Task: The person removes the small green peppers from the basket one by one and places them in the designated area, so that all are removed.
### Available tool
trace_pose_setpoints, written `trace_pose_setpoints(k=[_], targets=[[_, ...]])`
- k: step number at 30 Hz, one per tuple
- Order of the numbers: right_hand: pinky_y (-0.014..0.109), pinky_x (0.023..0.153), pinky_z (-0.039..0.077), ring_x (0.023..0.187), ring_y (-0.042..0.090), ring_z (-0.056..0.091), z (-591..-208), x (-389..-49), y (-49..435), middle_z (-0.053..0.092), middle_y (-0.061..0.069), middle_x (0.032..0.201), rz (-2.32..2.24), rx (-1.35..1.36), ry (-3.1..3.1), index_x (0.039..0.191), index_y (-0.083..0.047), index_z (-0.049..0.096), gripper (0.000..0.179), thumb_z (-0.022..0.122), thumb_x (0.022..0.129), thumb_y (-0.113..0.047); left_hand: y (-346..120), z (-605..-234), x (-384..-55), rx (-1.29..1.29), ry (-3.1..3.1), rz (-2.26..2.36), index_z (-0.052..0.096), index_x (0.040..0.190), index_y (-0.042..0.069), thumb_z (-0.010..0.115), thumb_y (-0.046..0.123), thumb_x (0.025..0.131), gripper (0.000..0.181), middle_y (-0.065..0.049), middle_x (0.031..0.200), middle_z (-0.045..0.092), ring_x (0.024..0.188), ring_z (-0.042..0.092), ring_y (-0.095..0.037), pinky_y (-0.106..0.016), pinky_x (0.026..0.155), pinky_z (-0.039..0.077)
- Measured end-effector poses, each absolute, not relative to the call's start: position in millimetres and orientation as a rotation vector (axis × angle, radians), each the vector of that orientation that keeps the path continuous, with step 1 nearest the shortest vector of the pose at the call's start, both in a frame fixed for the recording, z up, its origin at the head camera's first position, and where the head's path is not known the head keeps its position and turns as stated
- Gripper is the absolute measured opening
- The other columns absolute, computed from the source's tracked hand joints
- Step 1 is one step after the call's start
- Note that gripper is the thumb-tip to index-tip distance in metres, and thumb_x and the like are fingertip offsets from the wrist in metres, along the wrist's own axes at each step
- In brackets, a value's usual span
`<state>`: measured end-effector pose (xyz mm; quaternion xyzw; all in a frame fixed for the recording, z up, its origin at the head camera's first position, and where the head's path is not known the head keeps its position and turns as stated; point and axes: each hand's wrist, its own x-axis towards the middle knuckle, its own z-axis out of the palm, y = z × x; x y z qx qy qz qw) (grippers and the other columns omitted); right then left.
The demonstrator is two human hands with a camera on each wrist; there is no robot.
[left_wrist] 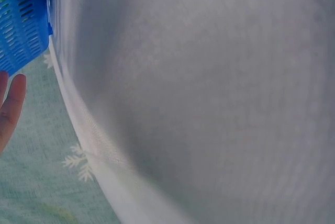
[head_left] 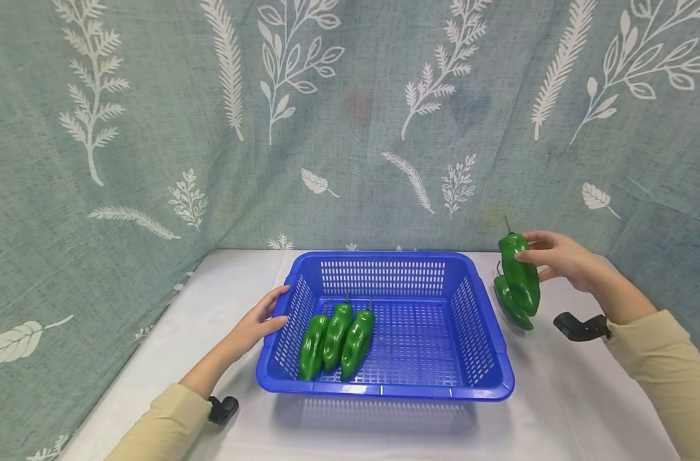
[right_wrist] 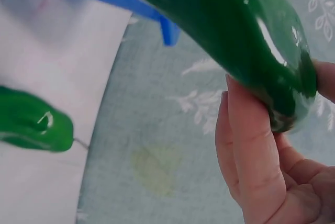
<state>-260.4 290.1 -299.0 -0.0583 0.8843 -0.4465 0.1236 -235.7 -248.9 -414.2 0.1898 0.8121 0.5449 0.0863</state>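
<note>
My right hand (head_left: 563, 259) pinches a glossy green pepper (head_left: 521, 272) near its stem end, with the thumb on one side and the fingers on the other. The pepper hangs stem up; in the right wrist view its body (right_wrist: 246, 30) fills the top. Behind it, a second green pepper (head_left: 510, 304) lies on the white table, partly hidden. My left hand (head_left: 260, 326) rests at the left rim of a blue plastic basket (head_left: 384, 389), its fingers (left_wrist: 13, 106) fairly straight. Inside the basket, three green peppers (head_left: 336, 336) lie side by side toward the left, stems pointing away.
The white-covered table (head_left: 211, 307) runs back to a green curtain (head_left: 350, 128) with white leaf prints. The basket's right wall (head_left: 479, 333) stands between the peppers in it and those at the right. Black wrist camera mounts (head_left: 580, 326) jut out beside both sleeves.
</note>
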Motion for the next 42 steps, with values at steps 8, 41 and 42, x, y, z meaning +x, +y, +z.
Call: trace_pose_setpoints(k=[8, 41, 42], targets=[[0.04, 0.077, 0.051, 0.099, 0.026, 0.056, -312.7, -264.4, 302.3, 0.03, 0.035, 0.133, -1.251, -0.093, 2.634, 0.138, 0.012, 0.016, 0.075, 0.052, 0.092, -0.034, -249.5, -415.9, -236.6, 0.576, 2.416, 1.625, 0.019, 0.145, 0.013, 0.049, 0.02, 0.092, 0.061, -0.027, 0.141, 0.032, 0.123, 0.039, -0.043, -0.049, 0.093, 0.041], [0.038, 0.069, 0.052, 0.102, 0.044, 0.05, -385.5, -275.8, 327.0, 0.038, 0.038, 0.125, -1.247, 0.074, 2.903, 0.137, 0.012, 0.025, 0.072, 0.046, 0.092, -0.04, -249.7, -416.0, -237.6, 0.558, 2.409, 1.626, 0.018, 0.145, 0.014, 0.049, 0.02, 0.092, 0.061, -0.026, 0.141, 0.031, 0.123, 0.039, -0.042, -0.048, 0.094, 0.041], [0.039, 0.069, 0.052, 0.102, 0.044, 0.05, -387.3, -275.8, 326.8, 0.039, 0.038, 0.125, -1.244, 0.071, 2.913, 0.137, 0.012, 0.026, 0.071, 0.047, 0.092, -0.04, -249.6, -416.1, -237.6, 0.558, 2.405, 1.629, 0.018, 0.145, 0.014, 0.049, 0.019, 0.092, 0.061, -0.026, 0.141, 0.031, 0.123, 0.039, -0.042, -0.047, 0.094, 0.041]])
